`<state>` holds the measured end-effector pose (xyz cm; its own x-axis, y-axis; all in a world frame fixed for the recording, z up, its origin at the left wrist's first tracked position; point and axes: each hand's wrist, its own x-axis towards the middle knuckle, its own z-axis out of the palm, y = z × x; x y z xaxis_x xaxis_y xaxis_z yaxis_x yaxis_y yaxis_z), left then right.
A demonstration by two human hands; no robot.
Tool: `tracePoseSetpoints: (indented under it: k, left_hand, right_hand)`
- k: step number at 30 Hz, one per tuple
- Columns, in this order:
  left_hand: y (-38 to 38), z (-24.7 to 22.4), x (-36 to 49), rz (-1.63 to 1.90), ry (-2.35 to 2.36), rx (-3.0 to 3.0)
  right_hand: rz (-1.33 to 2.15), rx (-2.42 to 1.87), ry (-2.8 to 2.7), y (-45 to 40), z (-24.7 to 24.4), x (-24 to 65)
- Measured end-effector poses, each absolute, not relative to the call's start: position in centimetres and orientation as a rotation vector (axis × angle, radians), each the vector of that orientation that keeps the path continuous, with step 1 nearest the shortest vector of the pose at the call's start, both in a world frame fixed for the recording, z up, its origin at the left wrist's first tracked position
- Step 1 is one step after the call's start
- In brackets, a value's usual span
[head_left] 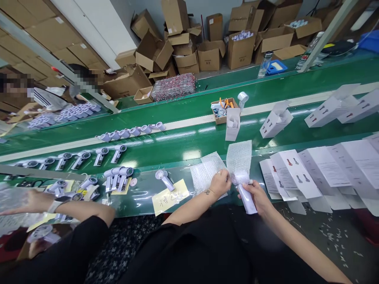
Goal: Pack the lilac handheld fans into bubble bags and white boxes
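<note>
My right hand (256, 194) is wrapped around the handle of a pale lilac handheld fan (247, 200), which points down toward me. A clear bubble wrap bag (239, 156) covers the fan's head and stretches away from me. My left hand (220, 183) has its fingers curled together at the left edge of that bag; what they pinch, if anything, is hidden. Beneath and beside the left hand, more bubble wrap bags (204, 171) lie on the bench. Another handheld fan (165, 180) rests to the left, its handle on a yellow handwritten paper (174, 198).
Folded white boxes (299, 173) stand at right. Open white boxes (276, 120) and rows of fans (118, 153) stand on the green belt (183, 136). A parts carton (219, 118) sits beyond. At left, a co-worker's arm (79, 209) reaches in among fans.
</note>
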<state>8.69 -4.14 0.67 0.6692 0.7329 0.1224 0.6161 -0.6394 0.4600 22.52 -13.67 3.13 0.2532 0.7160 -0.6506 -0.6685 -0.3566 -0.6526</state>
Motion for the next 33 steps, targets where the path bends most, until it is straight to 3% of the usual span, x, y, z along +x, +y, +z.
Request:
tracePoseSetpoints:
  k: [4, 10, 18, 22, 25, 28, 31, 33]
  left_hand:
    - [-5.8, 1.4, 9.0, 0.275, 0.745, 2.471]
    - [-4.1, 3.5, 10.2, 0.204, 1.015, 1.9]
    - [-4.3, 11.4, 10.4, 0.15, 0.991, 1.295]
    - [-2.3, 14.5, 8.5, 0.325, 0.804, 1.344]
    - [-0.2, 14.5, 7.5, 0.468, 0.504, 1.503]
    - [-0.4, 12.9, 8.7, 0.25, 0.333, 1.71]
    - [-2.3, 10.7, 10.7, 0.207, 0.452, 1.808]
    - [-3.1, 9.6, 11.3, 0.319, 0.636, 1.728]
  right_hand:
    - [1.475, -1.342, 0.029, -13.5, 2.4, 22.8]
    - [1.62, -1.484, 0.059, -13.9, 3.4, 24.5]
    - [1.548, -1.642, -0.67, -14.2, 12.5, 29.5]
    - [1.195, -1.718, -1.009, -14.9, 16.1, 29.2]
    - [1.025, -1.657, -1.112, -14.8, 16.5, 27.5]
    - [1.069, -1.483, -1.046, -14.1, 15.2, 25.5]
    - [1.023, -1.495, -0.911, -15.0, 12.9, 26.1]
    - [0.746, -1.763, -0.72, -17.5, 10.9, 28.7]
